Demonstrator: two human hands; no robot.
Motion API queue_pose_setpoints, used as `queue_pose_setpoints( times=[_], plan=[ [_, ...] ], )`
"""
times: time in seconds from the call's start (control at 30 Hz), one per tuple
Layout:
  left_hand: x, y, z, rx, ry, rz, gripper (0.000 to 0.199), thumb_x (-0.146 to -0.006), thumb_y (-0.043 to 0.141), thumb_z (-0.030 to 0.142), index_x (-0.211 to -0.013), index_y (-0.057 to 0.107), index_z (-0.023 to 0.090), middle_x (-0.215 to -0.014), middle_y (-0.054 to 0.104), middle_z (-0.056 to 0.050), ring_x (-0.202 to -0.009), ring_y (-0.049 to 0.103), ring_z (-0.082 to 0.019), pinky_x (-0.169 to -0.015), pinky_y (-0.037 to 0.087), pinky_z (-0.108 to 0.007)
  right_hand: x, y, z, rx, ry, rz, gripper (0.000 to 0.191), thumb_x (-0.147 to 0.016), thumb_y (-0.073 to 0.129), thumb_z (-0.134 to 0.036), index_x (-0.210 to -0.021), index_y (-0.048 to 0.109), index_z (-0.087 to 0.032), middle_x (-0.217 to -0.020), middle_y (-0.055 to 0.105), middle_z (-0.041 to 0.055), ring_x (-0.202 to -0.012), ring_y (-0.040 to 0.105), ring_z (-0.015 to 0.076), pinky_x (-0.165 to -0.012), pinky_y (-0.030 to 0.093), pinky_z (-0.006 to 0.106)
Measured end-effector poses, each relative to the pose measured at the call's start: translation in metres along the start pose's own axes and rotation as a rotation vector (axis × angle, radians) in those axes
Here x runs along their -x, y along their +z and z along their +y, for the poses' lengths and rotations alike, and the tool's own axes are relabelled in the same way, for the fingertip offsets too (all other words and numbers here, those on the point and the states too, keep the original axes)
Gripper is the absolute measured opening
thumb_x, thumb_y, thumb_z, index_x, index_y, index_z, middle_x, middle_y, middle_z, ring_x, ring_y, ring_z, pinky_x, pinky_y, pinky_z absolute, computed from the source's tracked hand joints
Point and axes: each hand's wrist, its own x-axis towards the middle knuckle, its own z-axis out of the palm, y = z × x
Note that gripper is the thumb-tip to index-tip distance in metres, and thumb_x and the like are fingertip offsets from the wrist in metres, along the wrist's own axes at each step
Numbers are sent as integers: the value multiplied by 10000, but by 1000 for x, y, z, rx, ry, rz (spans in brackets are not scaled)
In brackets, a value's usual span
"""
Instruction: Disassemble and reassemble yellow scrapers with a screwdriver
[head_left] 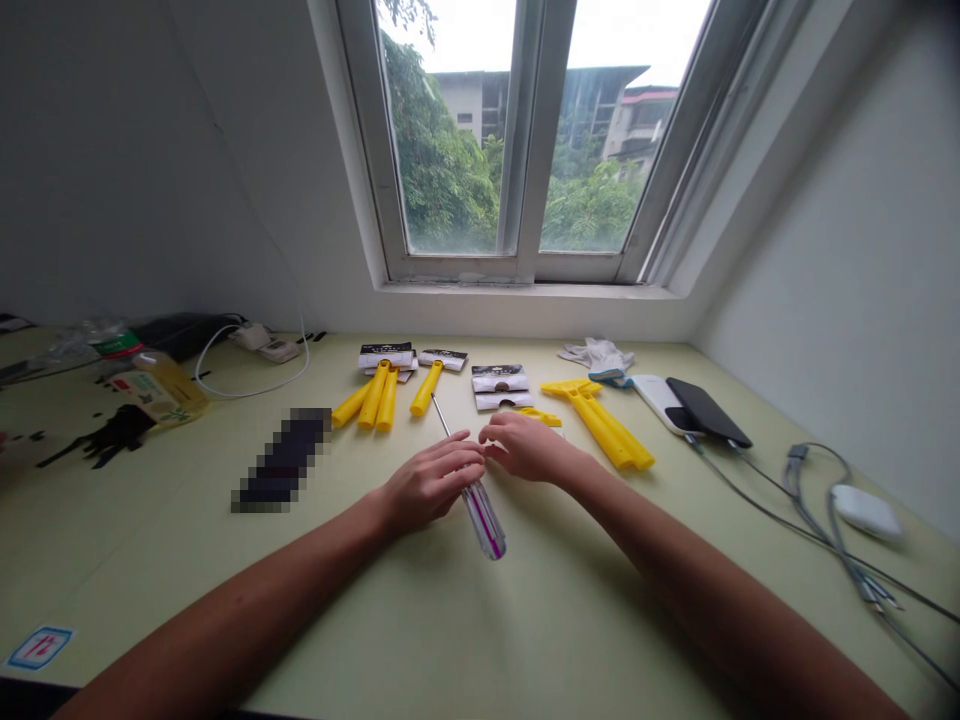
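A screwdriver (484,520) with a clear and purple handle lies slanted at the middle of the table, its thin metal shaft pointing away from me. My left hand (435,478) is closed over it where the handle meets the shaft. Just to the right, my right hand (525,447) has its fingers bent inward, close to the left fingertips. Whatever those right fingers hold, if anything, is hidden. Beyond the right hand lie a small yellow piece (541,417) and cardboard packaging cards (500,380). Yellow scraper-like tools (604,425) rest to its right.
Several yellow handles (373,400) with cards lie back left, another yellow handle (427,390) beside them. Left are a pixelated dark object (283,465) and a drink bottle (161,385). Right are a glove (598,355), a black phone-like slab (707,410), cables (817,520) and a white case (866,512).
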Motion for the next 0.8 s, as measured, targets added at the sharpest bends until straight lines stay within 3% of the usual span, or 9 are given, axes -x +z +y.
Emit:
queue_pose_setpoints(
  times=[0.2, 0.4, 0.53, 0.8],
  plan=[
    [-3, -1, 1, 0, 9, 13, 218, -932, 458, 100, -1109, 580, 139, -1103, 691, -140, -1111, 643, -201, -1100, 445, -496, -6, 11, -4, 35, -14, 19, 181, -907, 554, -195, -827, 712, -162, -852, 657, 67, -802, 578, 159, -734, 394, 266],
    [-2, -1, 1, 10, 5, 15, 211, -932, 459, 99, -1103, 576, 139, -1096, 691, -140, -1137, 631, -213, -1090, 454, -503, -3, -2, 11, 32, 89, 68, 257, -942, 473, -169, -976, 727, -183, -1017, 684, 89, -902, 604, 179, -769, 418, 268],
    [-2, 0, 1, 14, 5, 26, 203, -925, 465, 81, -1088, 573, 134, -1078, 690, -140, -1138, 630, -212, -1088, 459, -495, 2, -10, 26, 30, 144, 39, 248, -919, 498, -147, -961, 740, -173, -960, 718, 93, -867, 637, 186, -751, 432, 265],
    [-3, -1, 2, 33, -4, 12, 215, -943, 438, 111, -1105, 577, 141, -1092, 689, -140, -1132, 632, -207, -1092, 453, -496, 0, 3, 24, -8, 124, 13, 210, -864, 546, -109, -875, 745, -174, -925, 715, 84, -860, 636, 185, -736, 434, 253]
  ],
)
